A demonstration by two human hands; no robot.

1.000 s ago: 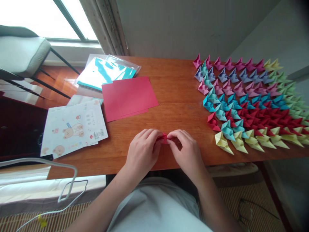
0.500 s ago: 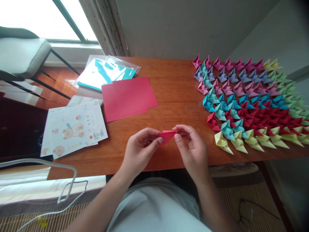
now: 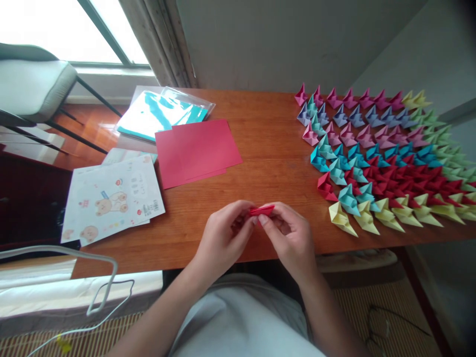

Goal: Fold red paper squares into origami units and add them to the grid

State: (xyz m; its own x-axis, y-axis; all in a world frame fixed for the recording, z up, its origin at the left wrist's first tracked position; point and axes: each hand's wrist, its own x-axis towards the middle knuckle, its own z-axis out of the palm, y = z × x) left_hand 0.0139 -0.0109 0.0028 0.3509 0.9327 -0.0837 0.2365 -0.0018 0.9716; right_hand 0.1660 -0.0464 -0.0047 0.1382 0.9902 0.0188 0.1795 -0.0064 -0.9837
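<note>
- Head view: left hand (image 3: 225, 233) pinches the small, flat-folded red paper piece (image 3: 266, 210) by its left end; right hand (image 3: 292, 230) grips its right part, thumb against fingers.
- Paper sits between both hands, over the near side of the brown wooden table (image 3: 267, 173).
- Risk: uneven thumb pressure may skew or tear a crease.
- Risk: a slack pinch may let layers spring apart.
</note>
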